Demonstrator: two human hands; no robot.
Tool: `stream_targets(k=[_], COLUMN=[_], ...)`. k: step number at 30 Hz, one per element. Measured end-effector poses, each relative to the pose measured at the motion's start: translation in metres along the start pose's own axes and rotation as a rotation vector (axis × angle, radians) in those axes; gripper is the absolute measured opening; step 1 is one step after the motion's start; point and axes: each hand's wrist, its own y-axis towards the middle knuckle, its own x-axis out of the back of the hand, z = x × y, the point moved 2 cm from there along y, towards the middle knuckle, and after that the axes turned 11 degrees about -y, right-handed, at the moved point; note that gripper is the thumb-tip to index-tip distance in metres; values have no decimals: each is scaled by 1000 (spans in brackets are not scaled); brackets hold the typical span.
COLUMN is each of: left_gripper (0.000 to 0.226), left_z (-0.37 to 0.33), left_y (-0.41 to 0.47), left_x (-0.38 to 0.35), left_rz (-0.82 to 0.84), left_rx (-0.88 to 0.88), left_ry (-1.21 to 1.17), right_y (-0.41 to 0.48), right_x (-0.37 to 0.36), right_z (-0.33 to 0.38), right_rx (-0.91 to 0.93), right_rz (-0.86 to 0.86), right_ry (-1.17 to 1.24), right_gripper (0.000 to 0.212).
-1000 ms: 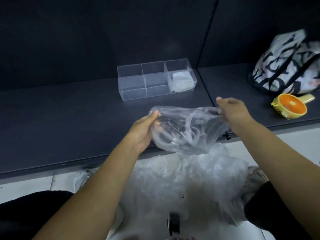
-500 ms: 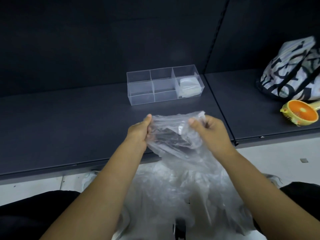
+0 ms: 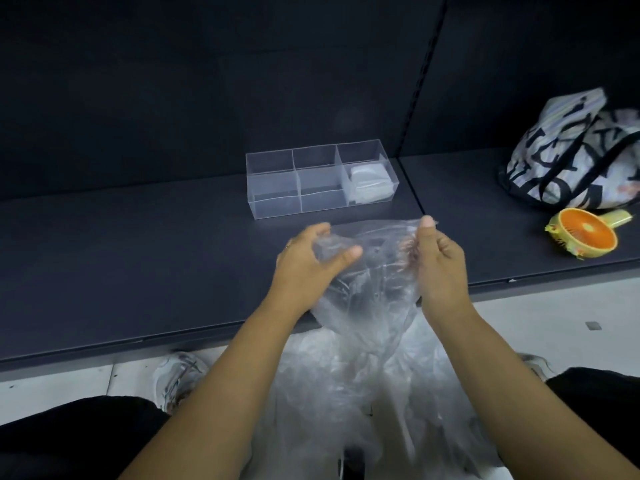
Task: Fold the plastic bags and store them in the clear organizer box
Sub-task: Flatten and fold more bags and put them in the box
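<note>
We see a crumpled clear plastic bag [image 3: 375, 292] held up between both hands just over the front edge of a dark shelf [image 3: 138, 258], its lower part hanging down toward a loose heap of more clear bags [image 3: 346, 396] on the person's lap and the pale floor below. The left hand [image 3: 304, 261] grips the bag's upper left part, thumb pressed on the near side and fingers curled round the far side. The right hand [image 3: 441, 265] pinches the upper right corner, thumb upright on the edge, its curled fingers showing pinkish through the film. The two hands are near each other, with slack, wrinkled plastic between them. Behind them on the shelf, well apart from the hands, stands the clear organizer box [image 3: 273, 204], divided into compartments; in its right-hand compartment we make out one folded white bag [image 3: 369, 183], while the others look see-through to the shelf. On the shelf section to the right lie a patterned black-and-white tote bag [image 3: 571, 157] and, just in front of it, an orange-and-yellow handheld fan [image 3: 585, 233]. A pale shoe [image 3: 180, 375] shows on the floor beside the left forearm
</note>
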Motion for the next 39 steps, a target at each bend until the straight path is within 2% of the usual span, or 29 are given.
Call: stream_targets(k=[3,6,9,10,11,13,15,18,20,25,29,31,34,36,37,39], left_gripper=[18,16,8,18,37,69,62,29,17,16,18,19,16,11,29,56], left_z=[12,21,26,27,28,29,33,42,43,39,45,48,52,48,42,23], left_y=[-2,-4,-4,-5,-7,-13,-18,-19,-18,-8,-5,-5,-6,-5,-3,6], left_x=[0,10,19,18,15,2,-14,-28,-31,-9,5,8,17,25,26,19], left_rz=[-38,-79,-85,-29,52,196,255,118,14,-133,-181,-213,-314,-377,-349,-124], left_rx=[42,111,203,242,288,391,443,462,412,317,338,355,357,296,224,41], left_ry=[-107,-321,-412,-407,-395,-374,-356,-352,-391,-586,-542,-493,-325,-159,-75,56], right_y=[10,22,32,34,34,32,28,25,24,29,31,30,33,35,35,35], right_x=[12,31,45,48,49,50,48,46,48,59,53,47,43,40,37,29], right_z=[-5,-14,-19,-23,-24,-25,-24,-24,-24,-21,-18,-18,-15,-14,-13,-10], right_rx=[-5,-18,-96,-130,-157,-178,-200,-220,-209,-201,-124,-90,-68,-44,-29,-9], right_rz=[-56,8,225,309,387,459,471,452,440,307,285,202,119,178,221,301], right_ry=[40,-20,-5,36,76,106,100,108,120,36,81,58,38,17,2,0], right_gripper=[59,42,10,22,34,36,25,15,12,26,30,30,25,20,19,17])
